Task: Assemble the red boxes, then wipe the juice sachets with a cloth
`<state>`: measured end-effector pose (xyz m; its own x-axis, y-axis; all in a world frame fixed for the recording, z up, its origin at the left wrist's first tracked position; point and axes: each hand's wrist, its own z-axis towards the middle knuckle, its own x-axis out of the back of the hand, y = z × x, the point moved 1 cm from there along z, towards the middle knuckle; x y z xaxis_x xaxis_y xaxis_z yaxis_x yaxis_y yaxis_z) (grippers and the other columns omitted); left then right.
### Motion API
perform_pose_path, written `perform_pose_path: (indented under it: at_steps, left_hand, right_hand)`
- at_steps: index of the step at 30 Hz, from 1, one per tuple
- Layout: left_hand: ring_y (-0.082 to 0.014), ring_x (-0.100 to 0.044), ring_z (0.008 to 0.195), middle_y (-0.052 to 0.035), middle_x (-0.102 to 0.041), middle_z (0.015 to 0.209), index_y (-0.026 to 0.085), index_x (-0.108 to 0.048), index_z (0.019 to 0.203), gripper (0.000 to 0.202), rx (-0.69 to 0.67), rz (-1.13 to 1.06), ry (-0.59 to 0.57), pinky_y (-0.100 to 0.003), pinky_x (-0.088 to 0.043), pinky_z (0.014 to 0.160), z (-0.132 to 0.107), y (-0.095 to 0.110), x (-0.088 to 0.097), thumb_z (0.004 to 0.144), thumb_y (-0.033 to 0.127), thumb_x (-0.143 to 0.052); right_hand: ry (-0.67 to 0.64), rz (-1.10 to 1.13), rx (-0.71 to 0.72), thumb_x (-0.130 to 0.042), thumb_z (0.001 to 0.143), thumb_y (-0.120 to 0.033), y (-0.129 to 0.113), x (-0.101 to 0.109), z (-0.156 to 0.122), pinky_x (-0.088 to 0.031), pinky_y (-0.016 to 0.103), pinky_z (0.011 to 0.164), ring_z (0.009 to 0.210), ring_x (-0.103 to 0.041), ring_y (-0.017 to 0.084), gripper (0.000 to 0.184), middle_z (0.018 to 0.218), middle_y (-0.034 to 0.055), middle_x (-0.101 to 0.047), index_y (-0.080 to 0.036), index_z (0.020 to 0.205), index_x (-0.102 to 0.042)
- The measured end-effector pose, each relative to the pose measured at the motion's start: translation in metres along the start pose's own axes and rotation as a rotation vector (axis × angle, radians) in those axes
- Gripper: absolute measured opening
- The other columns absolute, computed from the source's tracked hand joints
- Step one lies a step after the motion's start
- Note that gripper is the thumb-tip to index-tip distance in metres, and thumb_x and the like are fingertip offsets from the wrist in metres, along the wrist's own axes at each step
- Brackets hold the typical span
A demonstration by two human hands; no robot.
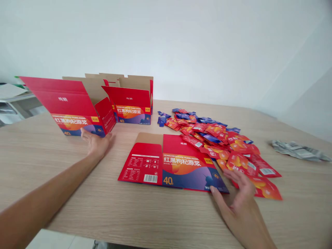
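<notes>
Got flat carton (178, 169) just left of sachets (230, 148) — likely light, stiff, slick; pinch by edges; see right hand (242, 207) loosely spread at sachet-side corner; left hand (98, 143) unclenched at box (74, 109) — farther left.

Red and navy blaze across the flat carton (178, 166) by the right hand (240, 197), an orange swirl between! Beyond that hand, red-and-orange sachets (238, 162) mix with blue packets (162, 121). Beside the left hand (97, 141), a red box (70, 100), tan inside. Right of the right hand, grey-striped cloth (298, 150); pale wood grain on the table (116, 207) beneath both.
</notes>
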<state>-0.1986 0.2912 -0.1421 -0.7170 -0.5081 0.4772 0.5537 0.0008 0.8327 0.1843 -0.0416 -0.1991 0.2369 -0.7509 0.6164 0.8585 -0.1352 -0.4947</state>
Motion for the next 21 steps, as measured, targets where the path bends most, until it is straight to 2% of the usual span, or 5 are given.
perform_pose_path:
  at_steps: [4,7,10,16,21]
  left_hand:
    - [-0.0416,-0.064,0.148,-0.0267,-0.052,0.168,0.013,-0.023,0.174,0.112,0.059,-0.178,-0.168,-0.057,-0.055,0.126,-0.044,0.003,0.013,0.083,0.028,-0.085]
    - [-0.0329,-0.076,0.125,-0.0133,-0.069,0.135,0.023,-0.034,0.163,0.103,0.144,-0.274,-0.48,-0.049,-0.065,0.11,-0.074,0.012,0.017,0.073,0.022,-0.084]
    - [-0.0288,-0.08,0.106,-0.0109,-0.071,0.128,0.026,-0.045,0.152,0.091,0.191,-0.238,-0.664,-0.042,-0.068,0.09,-0.093,0.032,0.02,0.07,0.024,-0.085]
    - [-0.0276,-0.081,0.08,-0.0079,-0.079,0.102,0.02,-0.045,0.152,0.09,0.307,-0.206,-0.728,-0.037,-0.062,0.071,-0.108,0.067,0.045,0.068,0.023,-0.077]
    - [-0.0344,-0.082,0.073,-0.008,-0.08,0.083,0.02,-0.057,0.131,0.076,0.333,-0.194,-0.627,-0.04,-0.061,0.059,-0.103,0.044,0.076,0.059,0.03,-0.08]
  right_hand:
    - [-0.1,-0.101,-0.001,-0.055,0.109,-0.064,-0.002,0.003,0.005,-0.057,0.067,0.116,0.133,-0.073,0.044,0.061,0.145,0.0276,-0.072,-0.016,0.147,-0.055]
    - [-0.231,-0.252,-0.033,-0.05,0.108,-0.065,-0.007,0.002,0.016,-0.055,0.072,0.114,0.128,-0.074,0.049,0.065,0.139,0.0302,-0.076,-0.012,0.144,-0.06]
    - [-0.359,-0.359,-0.107,-0.049,0.109,-0.065,-0.02,-0.001,0.033,-0.054,0.075,0.111,0.127,-0.075,0.053,0.072,0.138,0.0325,-0.077,-0.007,0.151,-0.058]
    - [-0.452,-0.191,-0.245,-0.057,0.105,-0.063,-0.042,-0.001,0.047,-0.055,0.069,0.115,0.138,-0.071,0.05,0.077,0.152,0.0319,-0.07,-0.007,0.158,-0.052]
    - [-0.44,0.131,-0.316,-0.081,0.082,-0.065,-0.05,0.002,0.031,-0.053,0.063,0.123,0.15,-0.063,0.045,0.092,0.162,0.0274,-0.063,-0.014,0.154,-0.053]
